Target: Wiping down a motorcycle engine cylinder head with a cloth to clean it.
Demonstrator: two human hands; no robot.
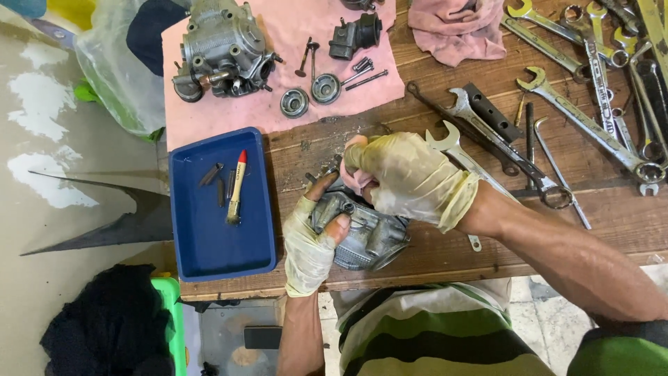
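Striped shirt point(431, 327) below, left hand point(309, 244) gripping metal carburetor point(369, 240), right hand point(407, 177) pressing pink rag point(358, 177) on top

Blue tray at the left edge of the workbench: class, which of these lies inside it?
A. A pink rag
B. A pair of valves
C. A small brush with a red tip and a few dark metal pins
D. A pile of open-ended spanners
C: the blue tray holds a red-tipped brush and dark pins; the spanners lie on the bench to the right.
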